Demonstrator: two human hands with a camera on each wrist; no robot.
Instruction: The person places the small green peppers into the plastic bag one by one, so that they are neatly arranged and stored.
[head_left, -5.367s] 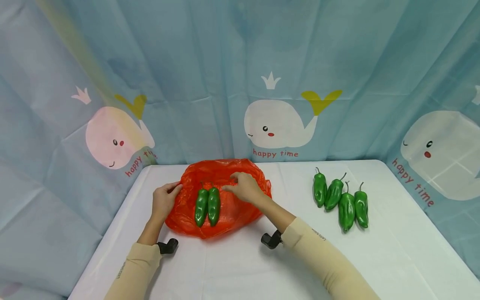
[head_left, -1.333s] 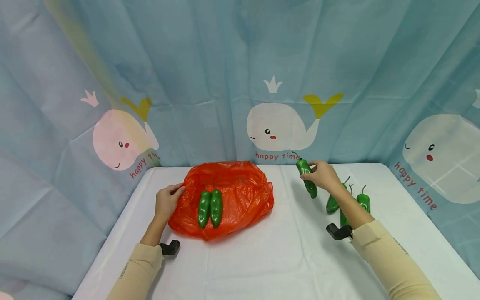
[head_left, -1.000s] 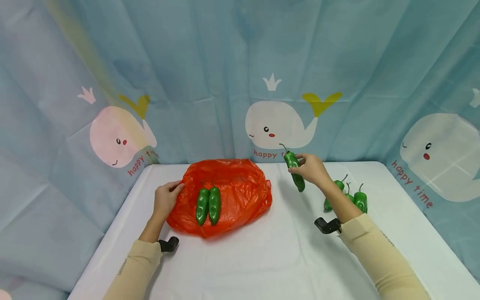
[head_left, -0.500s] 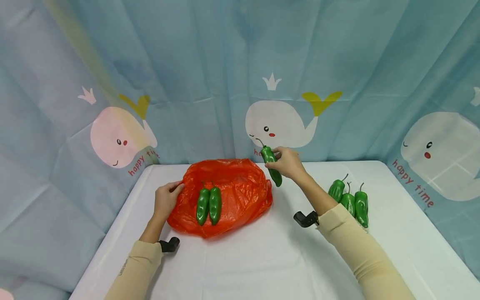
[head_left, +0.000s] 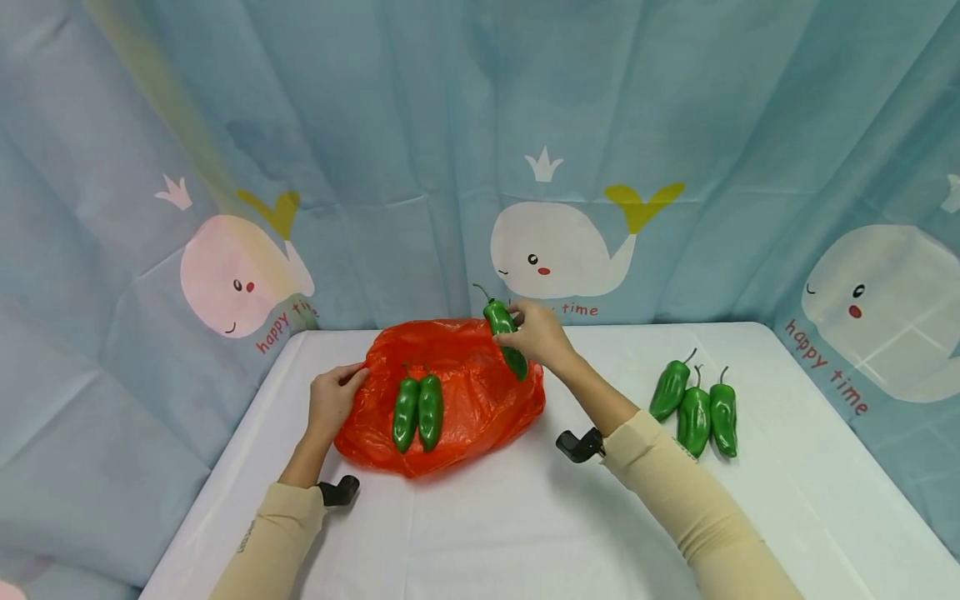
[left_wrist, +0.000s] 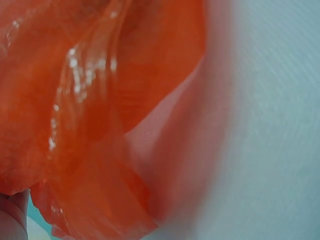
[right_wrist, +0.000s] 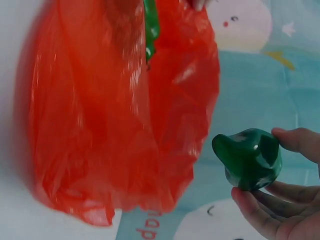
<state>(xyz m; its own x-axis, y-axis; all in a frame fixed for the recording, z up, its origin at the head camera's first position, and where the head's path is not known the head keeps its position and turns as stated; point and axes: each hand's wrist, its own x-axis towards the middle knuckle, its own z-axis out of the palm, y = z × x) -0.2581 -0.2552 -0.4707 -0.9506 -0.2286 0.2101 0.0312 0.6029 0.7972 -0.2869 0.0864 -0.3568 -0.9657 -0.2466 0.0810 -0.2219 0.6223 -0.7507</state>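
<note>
A red plastic bag (head_left: 480, 417) lies opened out on the table, with two green peppers (head_left: 430, 412) side by side inside it. My left hand (head_left: 330, 402) pinches the bag's left rim between thumb and fingers. In the left wrist view the bag (left_wrist: 95, 110) fills most of the frame and only a bit of the hand shows. Above the bag's right part, my right hand (head_left: 540, 333) holds a green pepper (head_left: 504, 333) by its middle, stem up and tilted left. In the right wrist view that pepper (right_wrist: 250, 157) is between thumb and fingers, apart from the bag.
Three more green peppers (head_left: 694, 421) lie close together on the right of the white-covered table (head_left: 487, 533). A blue curtain (head_left: 390, 125) with whale prints stands behind the table and along its sides. Each wrist carries a black camera mount (head_left: 580, 446).
Earlier my right hand was over the bag without a pepper; it then took one from the group at the right and carried it left to above the bag. The left hand stays at the rim.
</note>
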